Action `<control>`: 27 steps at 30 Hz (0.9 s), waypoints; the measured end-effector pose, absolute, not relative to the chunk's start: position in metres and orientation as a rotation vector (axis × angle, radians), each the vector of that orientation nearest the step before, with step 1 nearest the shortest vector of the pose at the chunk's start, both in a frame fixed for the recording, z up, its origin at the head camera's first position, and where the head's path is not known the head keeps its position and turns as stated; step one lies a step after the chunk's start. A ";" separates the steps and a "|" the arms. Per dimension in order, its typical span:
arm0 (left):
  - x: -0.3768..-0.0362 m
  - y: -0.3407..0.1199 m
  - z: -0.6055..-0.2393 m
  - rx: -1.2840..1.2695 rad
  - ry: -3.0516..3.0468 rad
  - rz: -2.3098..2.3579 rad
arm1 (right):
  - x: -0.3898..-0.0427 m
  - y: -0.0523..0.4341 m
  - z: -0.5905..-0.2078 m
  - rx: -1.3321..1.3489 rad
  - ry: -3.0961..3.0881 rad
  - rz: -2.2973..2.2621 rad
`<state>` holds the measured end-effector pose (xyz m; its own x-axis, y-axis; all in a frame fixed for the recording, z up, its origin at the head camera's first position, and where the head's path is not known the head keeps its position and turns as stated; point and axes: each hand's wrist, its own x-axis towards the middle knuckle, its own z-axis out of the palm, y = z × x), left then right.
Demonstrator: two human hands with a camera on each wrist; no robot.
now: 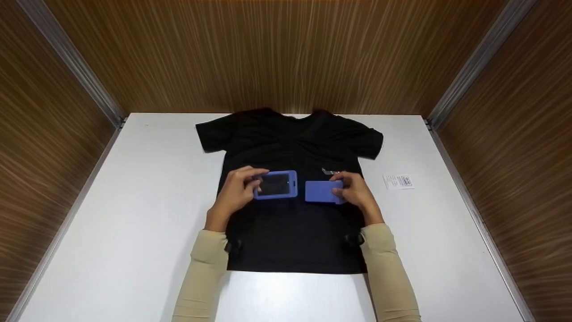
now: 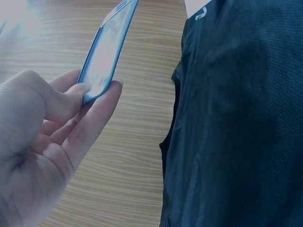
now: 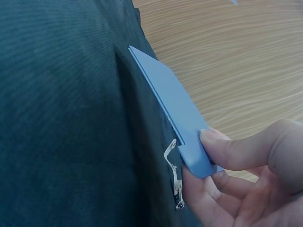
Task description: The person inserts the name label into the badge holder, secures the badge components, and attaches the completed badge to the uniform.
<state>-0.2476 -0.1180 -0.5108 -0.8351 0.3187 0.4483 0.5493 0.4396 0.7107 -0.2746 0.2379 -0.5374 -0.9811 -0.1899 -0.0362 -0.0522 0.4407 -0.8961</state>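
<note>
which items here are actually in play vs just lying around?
In play:
- blue badge-holder frame with clear window, pinched by left hand
- solid blue plastic back panel, pinched by right hand
- small metal clip beside that panel

Lying about:
- black short-sleeved T-shirt, spread flat under both hands
- small white printed paper slip
- white table

Two forearms enter from the near edge of the desk, each covered by a close-fitting beige sleeve that runs down to the wrist and ends in a plain, slightly gathered cuff. The left sleeve [image 1: 203,273] and right sleeve [image 1: 388,273] match in colour and cut, with soft creases along their length. A small dark strap or fitting sits at each wrist, just past the cuff. The left hand [image 1: 234,193] and right hand [image 1: 357,193] are bare, without gloves, rings or watch, with short, unpainted nails.
</note>
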 end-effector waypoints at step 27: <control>-0.248 -0.118 -0.510 -0.768 -2.413 -1.345 | -0.276 0.240 -0.538 -0.140 2.704 -1.291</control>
